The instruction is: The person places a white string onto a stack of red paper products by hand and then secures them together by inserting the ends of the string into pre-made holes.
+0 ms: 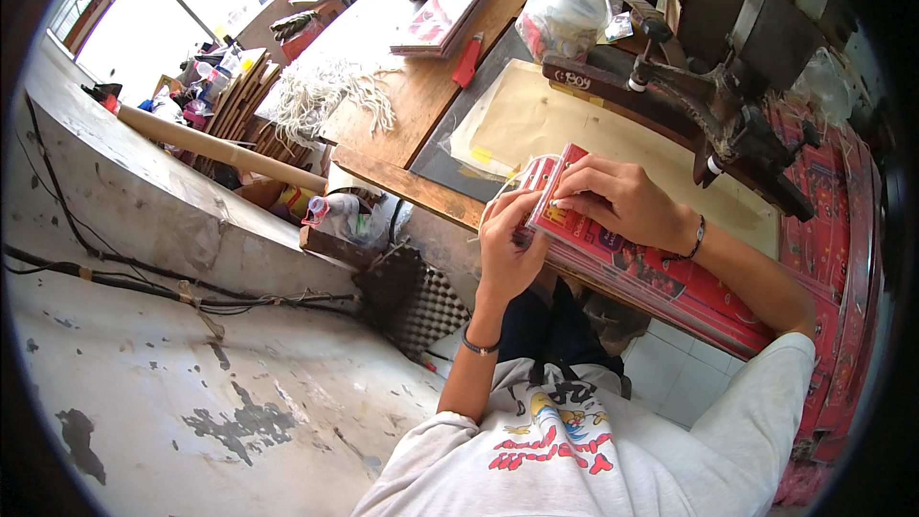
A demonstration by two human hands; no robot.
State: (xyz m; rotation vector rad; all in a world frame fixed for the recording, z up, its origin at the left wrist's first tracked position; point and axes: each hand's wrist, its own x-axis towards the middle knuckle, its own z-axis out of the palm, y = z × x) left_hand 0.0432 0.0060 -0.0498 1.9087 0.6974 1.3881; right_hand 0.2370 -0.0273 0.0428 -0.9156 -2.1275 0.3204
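A long, flat stack of red printed cards lies at the table's front edge, its near-left end tilted up between my hands. My left hand is closed around that end from the left and below, fingers on its edge. My right hand lies over the stack's top with its fingers bent in and the fingertips pinched near the end. Something small and white shows at those fingertips, too small to make out. A loop of white string sticks out beside the stack, just beyond my left fingers.
A heavy dark metal press stands over a tan board at the right. Many white strings, a red-handled tool, a red stack and a plastic bag lie farther back. More red sheets are piled at right.
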